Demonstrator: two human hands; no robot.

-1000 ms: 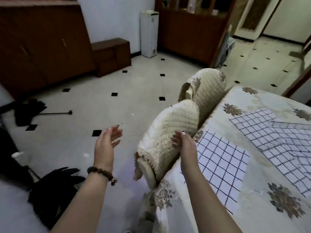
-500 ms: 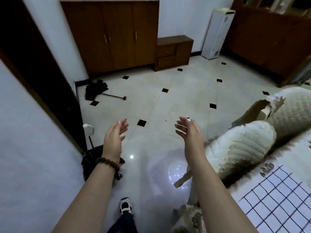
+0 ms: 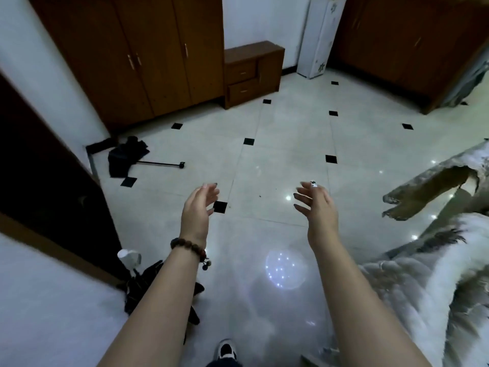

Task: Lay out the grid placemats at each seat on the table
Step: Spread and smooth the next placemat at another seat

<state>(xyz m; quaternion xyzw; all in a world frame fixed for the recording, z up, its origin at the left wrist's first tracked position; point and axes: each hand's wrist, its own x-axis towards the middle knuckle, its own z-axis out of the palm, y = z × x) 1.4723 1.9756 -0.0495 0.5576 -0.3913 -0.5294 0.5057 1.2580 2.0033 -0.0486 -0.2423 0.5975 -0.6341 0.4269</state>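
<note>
Currently, both hands are empty. The left hand point(image 3: 199, 207), with a bead bracelet point(image 3: 189, 247) at the wrist, and the right hand point(image 3: 317, 207) are raised over the tiled floor point(image 3: 277, 144), fingers loosely spread, gripping nothing. No grid placemat is in view, so the placemats' location cannot be confirmed. A quilted chair cover point(image 3: 428, 189) and what appears to be blurred fabric of a second chair or the table edge point(image 3: 423, 287) occupy the right margin. Progress cannot be verified: the tabletop is out of frame. Judged status: between placements, or done.
</note>
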